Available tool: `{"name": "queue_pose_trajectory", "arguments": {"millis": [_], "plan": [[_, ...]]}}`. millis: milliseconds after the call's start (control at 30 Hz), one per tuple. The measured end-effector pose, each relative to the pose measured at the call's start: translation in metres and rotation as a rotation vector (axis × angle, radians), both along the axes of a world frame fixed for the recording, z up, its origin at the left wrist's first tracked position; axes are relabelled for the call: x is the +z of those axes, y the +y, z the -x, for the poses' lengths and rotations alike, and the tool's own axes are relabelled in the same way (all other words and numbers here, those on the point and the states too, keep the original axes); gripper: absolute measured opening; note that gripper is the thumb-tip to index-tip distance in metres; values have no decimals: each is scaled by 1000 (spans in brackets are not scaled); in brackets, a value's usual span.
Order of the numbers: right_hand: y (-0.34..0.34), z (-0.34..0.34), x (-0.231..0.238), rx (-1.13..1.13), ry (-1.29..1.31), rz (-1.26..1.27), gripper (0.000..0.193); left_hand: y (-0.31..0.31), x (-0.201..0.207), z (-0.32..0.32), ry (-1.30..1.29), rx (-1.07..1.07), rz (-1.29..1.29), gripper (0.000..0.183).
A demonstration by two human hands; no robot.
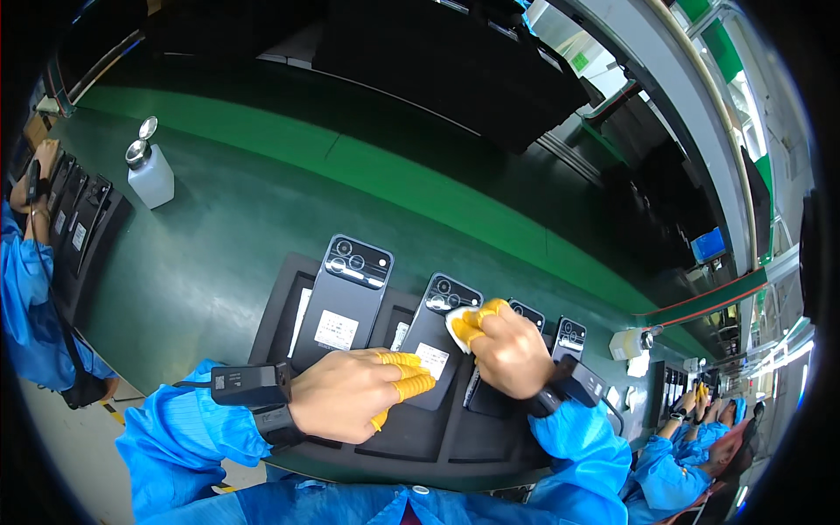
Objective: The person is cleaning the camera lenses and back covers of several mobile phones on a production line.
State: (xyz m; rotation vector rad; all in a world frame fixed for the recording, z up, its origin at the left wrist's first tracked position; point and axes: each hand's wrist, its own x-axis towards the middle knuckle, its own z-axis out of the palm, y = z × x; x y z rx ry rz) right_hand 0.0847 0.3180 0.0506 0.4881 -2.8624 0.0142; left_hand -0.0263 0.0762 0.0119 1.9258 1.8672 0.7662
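Several dark grey smartphones lie back up in a black foam tray [293, 271]. On the second smartphone from the left [423, 330], my left hand [346, 395] rests over the lower end, its yellow-covered fingers together by the white label and holding the phone. My right hand [512, 354], also with yellow finger covers, is closed on a white cloth [460, 328] that touches this phone's back below the cameras. To the left is another smartphone [350, 293], standing a little proud of the tray. A third smartphone [527, 313] is partly hidden by my right hand; a fourth [569, 337] lies beyond it.
A white pump bottle [151, 175] with its lid raised stands at the far left of the green bench [219, 236]. Another bottle [632, 343] is at right. Co-workers in blue sleeves [669, 477] sit on both sides; a second tray of phones [83, 236] lies left.
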Motion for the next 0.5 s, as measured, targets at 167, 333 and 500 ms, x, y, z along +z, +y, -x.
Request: {"name": "queue_pose_trajectory", "arguments": {"millis": [167,333,500], "plan": [[2,-1,15,-30,79,84,31,1,-5,-2,-24,-1,-117,65],[8,26,-10,-13,190,36,23,5,-7,-1,4,-27,-185,66],[1,-8,4,17,-29,51,30,0,-7,1,-4,7,-86,67]]}}
